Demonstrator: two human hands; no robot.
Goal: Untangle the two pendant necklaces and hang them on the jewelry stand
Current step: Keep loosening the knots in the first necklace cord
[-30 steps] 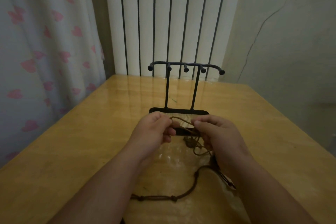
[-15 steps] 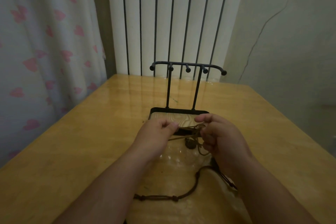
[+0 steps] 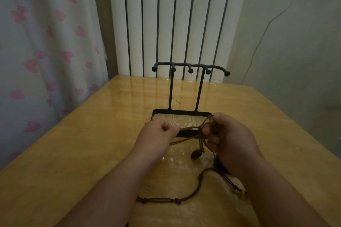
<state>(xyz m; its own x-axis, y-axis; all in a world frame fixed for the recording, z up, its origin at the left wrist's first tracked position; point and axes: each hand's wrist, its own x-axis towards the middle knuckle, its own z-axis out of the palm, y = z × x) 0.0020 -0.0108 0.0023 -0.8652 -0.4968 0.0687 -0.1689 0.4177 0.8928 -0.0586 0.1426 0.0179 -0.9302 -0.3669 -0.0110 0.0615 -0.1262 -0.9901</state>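
A black jewelry stand [image 3: 190, 67] with a row of ball-tipped hooks and a wood-lined base tray [image 3: 181, 114] stands mid-table; nothing hangs on it. Just in front of the tray, my left hand [image 3: 156, 138] and my right hand [image 3: 230, 140] both pinch the tangled brown necklace cords [image 3: 191, 129], stretched between them. A dark oval pendant [image 3: 195, 154] dangles under the tangle beside my right hand. A second length of brown cord [image 3: 186, 197] with knots lies on the table near me and runs up under my right wrist.
The wooden table [image 3: 83, 153] sits in a corner. A white ribbed radiator [image 3: 175, 14] rises behind the stand, a heart-print curtain [image 3: 46, 42] hangs on the left, and a plain wall [image 3: 295, 42] is on the right.
My hands have drawn apart, stretching the cords tighter. My right hand has turned and lifted a loop of cord, and the pendant now hangs lower, in plain sight.
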